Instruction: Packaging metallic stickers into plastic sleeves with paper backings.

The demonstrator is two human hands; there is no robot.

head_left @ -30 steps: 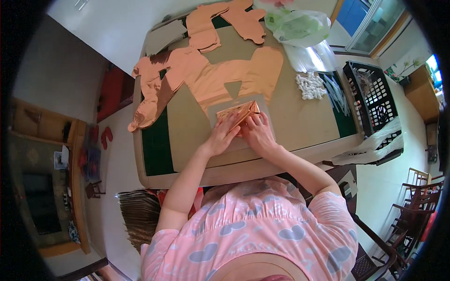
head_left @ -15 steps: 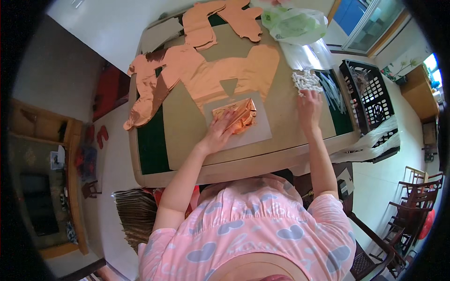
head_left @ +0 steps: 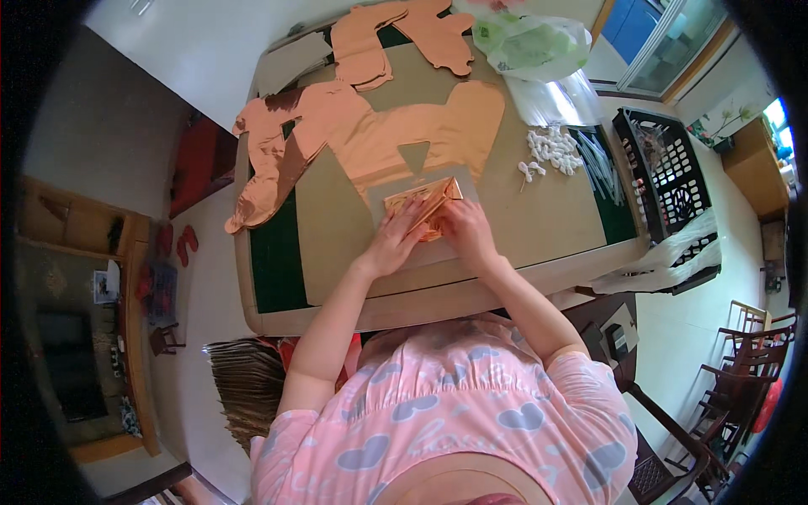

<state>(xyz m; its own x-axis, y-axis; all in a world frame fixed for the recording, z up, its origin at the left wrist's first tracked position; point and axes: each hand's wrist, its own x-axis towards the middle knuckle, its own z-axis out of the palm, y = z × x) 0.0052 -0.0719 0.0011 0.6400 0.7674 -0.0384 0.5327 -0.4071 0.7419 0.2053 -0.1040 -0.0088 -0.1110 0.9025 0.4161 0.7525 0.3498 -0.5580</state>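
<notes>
A folded rose-gold foil balloon [head_left: 438, 200] lies on a clear plastic bag [head_left: 383, 192] near the table's front. My left hand [head_left: 391, 242] rests on its left part, fingers stretched over the foil. At its right edge is my right hand [head_left: 468, 233], fingers bent and closed against the foil; whether a small piece is also in them is hidden. Larger flat foil balloons [head_left: 404, 135] are spread just beyond, the nearest one bordering the bag. To the right lies a pile of small white tied bundles [head_left: 555, 150], with one white bundle [head_left: 530, 171] apart from it.
Pale thin tubes [head_left: 599, 168] lie beside the white pile. Behind them are clear bags [head_left: 555, 99] and a green-and-white plastic bag [head_left: 534, 49]. A black crate [head_left: 665, 168] stands off the table's right edge. More foil shapes [head_left: 366, 42] lie at the far side.
My right hand has left the white pile and come left to the foil's right edge. One white bundle now shows apart from the pile. My left hand has stayed on the foil.
</notes>
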